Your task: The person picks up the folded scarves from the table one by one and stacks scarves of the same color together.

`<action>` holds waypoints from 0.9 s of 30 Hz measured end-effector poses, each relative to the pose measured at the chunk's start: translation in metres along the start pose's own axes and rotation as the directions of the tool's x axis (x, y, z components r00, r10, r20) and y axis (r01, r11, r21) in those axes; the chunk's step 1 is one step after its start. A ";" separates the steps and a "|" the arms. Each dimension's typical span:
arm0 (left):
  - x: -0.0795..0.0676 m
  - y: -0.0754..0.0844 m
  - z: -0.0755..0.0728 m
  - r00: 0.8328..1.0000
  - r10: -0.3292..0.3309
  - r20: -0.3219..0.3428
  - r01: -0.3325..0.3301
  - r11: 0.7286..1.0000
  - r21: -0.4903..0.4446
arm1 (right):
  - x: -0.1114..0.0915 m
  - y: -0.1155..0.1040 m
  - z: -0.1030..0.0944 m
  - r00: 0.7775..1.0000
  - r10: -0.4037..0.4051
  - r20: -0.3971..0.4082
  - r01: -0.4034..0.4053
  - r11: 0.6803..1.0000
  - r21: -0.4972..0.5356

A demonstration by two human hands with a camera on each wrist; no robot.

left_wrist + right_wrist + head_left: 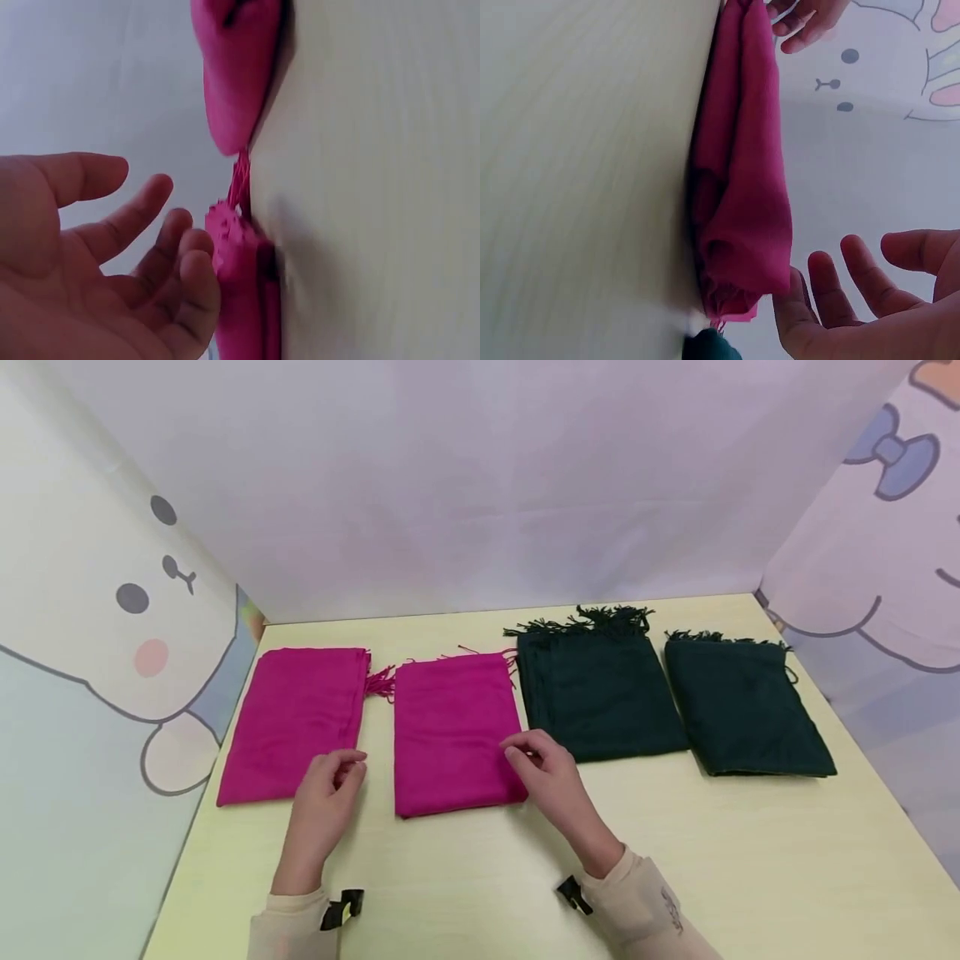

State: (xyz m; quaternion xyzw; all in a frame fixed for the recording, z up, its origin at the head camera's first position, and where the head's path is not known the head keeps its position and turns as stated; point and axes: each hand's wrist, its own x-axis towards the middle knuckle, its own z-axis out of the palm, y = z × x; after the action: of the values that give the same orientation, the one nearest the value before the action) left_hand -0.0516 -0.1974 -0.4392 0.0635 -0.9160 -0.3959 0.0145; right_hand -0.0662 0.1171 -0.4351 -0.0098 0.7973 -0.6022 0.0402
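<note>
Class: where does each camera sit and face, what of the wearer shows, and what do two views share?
Head: on the head, facing forward and down at magenta cloths and dark green cloths; left hand, right hand and sleeves show.
Left wrist: on that wrist, facing both magenta cloths; left hand shows.
Right wrist: on that wrist, facing the right magenta cloth; right hand and some left fingers show.
Shared: the wrist views both show that cloth.

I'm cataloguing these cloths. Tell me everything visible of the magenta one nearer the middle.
The magenta cloth looks like soft fabric, folded into a layered, roughly rectangular bundle, with thin fringe strands at its far edge. It lies flat on the pale table, between another magenta cloth and a dark green cloth. The right hand is at its right edge; contact is unclear.
</note>
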 end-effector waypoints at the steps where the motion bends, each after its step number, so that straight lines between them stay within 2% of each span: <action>1: 0.000 -0.002 -0.004 1.000 0.001 -0.022 -0.001 1.000 0.006 | 0.000 -0.001 0.001 1.000 0.005 0.014 -0.005 1.000 0.002; 4: 0.000 -0.011 -0.018 0.996 -0.028 -0.088 0.027 1.000 -0.004 | 0.002 -0.003 0.006 0.997 0.024 0.079 -0.027 0.999 0.037; 7: -0.001 -0.021 -0.035 0.984 -0.080 -0.157 0.076 0.997 -0.032 | 0.003 -0.004 0.010 0.989 0.033 0.143 -0.044 0.996 0.072; 12: 0.000 -0.040 -0.060 0.947 -0.214 -0.239 0.200 0.976 -0.081 | 0.005 -0.003 0.013 0.984 0.017 0.178 -0.035 0.995 0.096; 15: 0.003 -0.052 -0.073 0.935 -0.288 -0.207 0.280 0.958 -0.066 | 0.005 -0.003 0.016 0.980 0.016 0.198 -0.038 0.993 0.109; 18: 0.006 -0.063 -0.083 0.929 -0.343 -0.140 0.344 0.939 -0.019 | 0.004 -0.006 0.021 0.970 0.009 0.244 -0.037 0.993 0.112; 20: 0.008 -0.069 -0.087 0.919 -0.382 -0.101 0.384 0.923 0.005 | 0.005 -0.008 0.028 0.959 -0.005 0.284 -0.026 0.994 0.105; 23: 0.011 -0.075 -0.088 0.901 -0.427 -0.082 0.429 0.903 0.009 | 0.006 -0.011 0.038 0.941 -0.021 0.338 -0.010 0.996 0.092; 27: 0.015 -0.080 -0.084 0.881 -0.465 -0.085 0.462 0.886 -0.052 | 0.007 -0.012 0.052 0.922 -0.030 0.385 -0.009 0.995 0.098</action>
State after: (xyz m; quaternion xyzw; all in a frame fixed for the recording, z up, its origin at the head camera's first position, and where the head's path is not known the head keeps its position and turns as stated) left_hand -0.0512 -0.3141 -0.4403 0.2989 -0.8664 -0.3984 -0.0360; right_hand -0.0697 0.0631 -0.4386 -0.1304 0.7431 -0.6271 0.1937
